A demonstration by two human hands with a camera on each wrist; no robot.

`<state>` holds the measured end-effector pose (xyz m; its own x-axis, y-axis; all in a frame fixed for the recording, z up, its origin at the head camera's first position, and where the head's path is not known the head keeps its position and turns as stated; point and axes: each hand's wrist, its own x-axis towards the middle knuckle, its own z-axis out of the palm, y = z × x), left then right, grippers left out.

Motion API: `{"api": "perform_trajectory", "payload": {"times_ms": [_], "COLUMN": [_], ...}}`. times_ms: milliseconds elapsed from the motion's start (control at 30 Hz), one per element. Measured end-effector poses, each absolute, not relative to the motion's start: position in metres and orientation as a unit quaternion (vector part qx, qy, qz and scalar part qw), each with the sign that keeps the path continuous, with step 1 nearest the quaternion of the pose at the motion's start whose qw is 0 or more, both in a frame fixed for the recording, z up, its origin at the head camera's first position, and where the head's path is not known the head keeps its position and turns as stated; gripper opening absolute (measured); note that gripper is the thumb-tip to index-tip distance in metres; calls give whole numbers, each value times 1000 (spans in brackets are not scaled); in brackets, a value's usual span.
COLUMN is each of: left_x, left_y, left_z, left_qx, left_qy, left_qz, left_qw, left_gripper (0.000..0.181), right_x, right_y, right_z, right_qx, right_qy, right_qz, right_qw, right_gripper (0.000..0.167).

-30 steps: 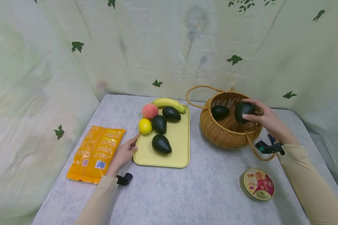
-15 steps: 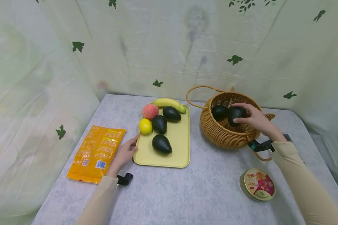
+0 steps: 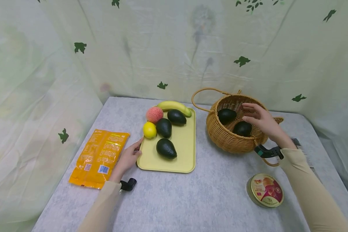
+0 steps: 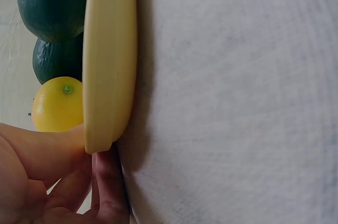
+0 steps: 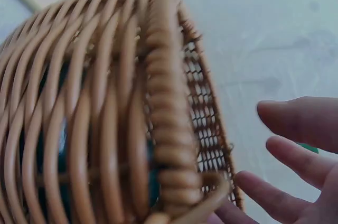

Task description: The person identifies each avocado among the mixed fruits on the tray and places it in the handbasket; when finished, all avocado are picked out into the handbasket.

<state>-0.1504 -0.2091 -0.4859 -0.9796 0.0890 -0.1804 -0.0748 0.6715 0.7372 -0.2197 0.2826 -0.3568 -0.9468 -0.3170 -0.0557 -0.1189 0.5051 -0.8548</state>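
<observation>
My right hand [image 3: 259,119] hovers over the wicker basket [image 3: 232,141], holding nothing, its fingers spread apart in the right wrist view. Inside the basket lie two dark avocados, one at the left [image 3: 227,115] and one nearer the front [image 3: 242,129]. My left hand [image 3: 129,158] pinches the left edge of the pale yellow tray [image 3: 185,154]; the left wrist view has the thumb [image 4: 42,152] at the rim and fingers under it. On the tray are a banana [image 3: 174,105], a pinkish-red round fruit [image 3: 154,115], a lemon [image 3: 149,130] and three avocados [image 3: 166,149].
An orange plastic packet [image 3: 100,158] lies left of the tray, near my left forearm. A round tin [image 3: 265,190] stands at the right front, below the basket. The basket's handle loop [image 3: 203,100] sticks out to its left. A patterned curtain [image 3: 174,48] hangs behind the table.
My right hand moved left and down with an avocado and let it go inside the basket. Its fingers have since lifted and spread. The left hand and tray have not moved.
</observation>
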Motion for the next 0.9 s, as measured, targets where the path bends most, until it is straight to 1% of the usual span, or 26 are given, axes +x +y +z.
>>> {"api": "perform_trajectory", "payload": {"times_ms": [133,300,433,533,700,900], "left_x": [-150,-150,-151,-151,-151,-151], "left_y": [-209,-209,-209,-210,-210,-209], "left_z": [-486,-486,-487,-487,-488,-488], "left_qx": [4,5,6,5,3,1], "left_qy": [909,906,907,908,909,907], "left_qz": [406,412,409,405,404,409], "left_qw": [99,100,101,103,106,105], "left_gripper": [55,55,55,55,55,55], "right_x": [-215,-214,-214,-213,-213,-212], "right_y": [278,271,259,245,217,182], "right_z": [-351,-347,-348,-350,-353,-359], "right_qx": [-106,-139,-189,-222,-262,-283], "right_qy": [834,752,683,652,635,650], "right_qz": [-533,-637,-695,-710,-704,-670], "right_qw": [93,96,120,145,182,219], "right_gripper": [58,50,45,44,47,52]}}
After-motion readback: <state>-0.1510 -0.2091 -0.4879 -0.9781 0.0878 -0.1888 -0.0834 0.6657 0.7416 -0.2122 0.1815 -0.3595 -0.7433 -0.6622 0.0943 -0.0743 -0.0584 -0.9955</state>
